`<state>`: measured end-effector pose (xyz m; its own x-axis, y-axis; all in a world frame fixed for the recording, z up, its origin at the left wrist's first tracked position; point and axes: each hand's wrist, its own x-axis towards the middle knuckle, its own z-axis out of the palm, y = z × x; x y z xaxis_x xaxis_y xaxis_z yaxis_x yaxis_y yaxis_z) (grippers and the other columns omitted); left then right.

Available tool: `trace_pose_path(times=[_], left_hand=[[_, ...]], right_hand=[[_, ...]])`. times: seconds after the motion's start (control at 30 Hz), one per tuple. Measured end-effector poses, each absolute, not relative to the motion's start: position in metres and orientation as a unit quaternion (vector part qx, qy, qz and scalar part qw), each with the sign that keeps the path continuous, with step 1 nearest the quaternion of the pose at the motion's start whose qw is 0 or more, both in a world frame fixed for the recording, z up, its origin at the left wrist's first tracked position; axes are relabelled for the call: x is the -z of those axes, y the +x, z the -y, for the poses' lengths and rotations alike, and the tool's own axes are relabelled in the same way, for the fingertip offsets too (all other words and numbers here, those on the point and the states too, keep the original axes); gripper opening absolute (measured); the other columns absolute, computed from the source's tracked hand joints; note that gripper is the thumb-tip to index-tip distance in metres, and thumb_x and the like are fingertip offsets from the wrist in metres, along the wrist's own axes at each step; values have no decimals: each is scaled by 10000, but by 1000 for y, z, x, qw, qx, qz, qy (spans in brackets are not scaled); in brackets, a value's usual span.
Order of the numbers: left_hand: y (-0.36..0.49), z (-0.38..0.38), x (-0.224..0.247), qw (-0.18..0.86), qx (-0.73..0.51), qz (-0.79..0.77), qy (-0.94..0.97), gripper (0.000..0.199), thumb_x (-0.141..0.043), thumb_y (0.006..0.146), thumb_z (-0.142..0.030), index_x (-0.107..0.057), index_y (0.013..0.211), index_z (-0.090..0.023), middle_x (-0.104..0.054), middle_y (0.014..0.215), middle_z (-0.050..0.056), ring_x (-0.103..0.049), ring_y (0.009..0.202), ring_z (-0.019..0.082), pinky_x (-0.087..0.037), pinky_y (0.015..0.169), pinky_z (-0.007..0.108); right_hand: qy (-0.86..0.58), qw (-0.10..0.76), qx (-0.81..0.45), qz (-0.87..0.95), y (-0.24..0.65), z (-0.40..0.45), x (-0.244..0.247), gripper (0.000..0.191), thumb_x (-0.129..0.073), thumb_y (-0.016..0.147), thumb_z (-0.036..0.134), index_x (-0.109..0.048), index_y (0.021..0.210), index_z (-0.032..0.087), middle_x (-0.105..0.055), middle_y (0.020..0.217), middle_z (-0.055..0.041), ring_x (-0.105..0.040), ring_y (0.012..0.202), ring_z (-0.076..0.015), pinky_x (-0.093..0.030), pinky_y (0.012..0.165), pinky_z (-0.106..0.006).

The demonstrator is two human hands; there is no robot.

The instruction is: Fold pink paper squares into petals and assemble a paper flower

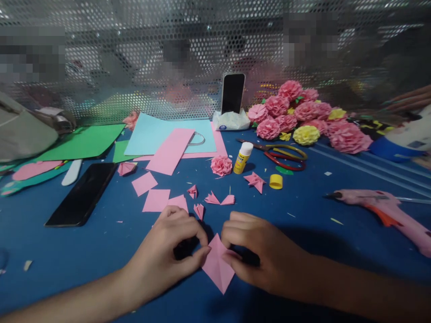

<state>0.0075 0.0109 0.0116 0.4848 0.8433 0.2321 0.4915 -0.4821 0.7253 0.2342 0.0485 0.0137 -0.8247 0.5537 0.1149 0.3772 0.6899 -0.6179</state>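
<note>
Between my hands is a pink paper square, turned like a diamond and marked with crease lines. My left hand pinches its left corner between thumb and forefinger. On the opposite side, my right hand grips the right edge with thumb and fingers. Just beyond my fingers lie small folded pink paper pieces. Loose pink squares lie beyond my left hand, one partly covered by it. A pink paper flower sits farther back beside a glue stick.
A black phone lies at left, a pink glue gun at right. Scissors and a yellow cap are beyond my right hand. Pink paper flowers are heaped before the perforated metal panel. Another person's hand shows at far right.
</note>
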Motion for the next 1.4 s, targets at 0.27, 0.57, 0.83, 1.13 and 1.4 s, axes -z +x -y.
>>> trace_pose_path(times=[0.27, 0.57, 0.83, 1.13, 1.4], left_hand=[[3, -13, -5, 275, -264, -383, 842, 94, -663, 933, -164, -620, 950, -246, -659, 887, -62, -568, 831, 129, -300, 909, 335], [3, -8, 2, 23, -307, -264, 914, 297, -403, 1053, -151, -695, 1017, -189, -710, 871, -7, -597, 765, 138, -339, 1012, 376], [-2, -8, -5, -11, -269, -263, 927, 264, -514, 1031, -282, -700, 883, -168, -705, 800, -14, -605, 753, 146, -363, 1005, 353], [-8, -11, -3, 58, -296, -282, 911, 356, -350, 1065, -274, -661, 928, -168, -666, 802, 28, -545, 752, 180, -383, 890, 403], [-2, -6, -5, 15, -260, -285, 922, 353, -324, 1068, -310, -628, 1158, -155, -690, 940, 46, -587, 843, 203, -368, 934, 410]], right_hand=[[-184, 171, -323, 912, 241, -66, -4, 148, -574, 875, 69, -588, 957, 192, -630, 939, -8, -515, 904, -162, -366, 817, -292], [-76, 159, -217, 960, 250, -74, -6, 190, -543, 1015, 370, -607, 968, 198, -649, 997, -17, -500, 872, -158, -359, 823, -317], [-85, 187, -185, 961, 250, -77, -6, 320, -435, 1045, 435, -607, 934, 189, -649, 932, -25, -490, 852, -168, -361, 799, -315], [-124, 204, -141, 961, 248, -76, -3, 214, -445, 1012, 233, -579, 852, 186, -609, 805, -25, -459, 746, -164, -352, 704, -308], [-222, 236, -172, 930, 247, -69, -7, 133, -517, 909, 176, -531, 778, 191, -577, 764, -1, -452, 705, -146, -297, 639, -285]])
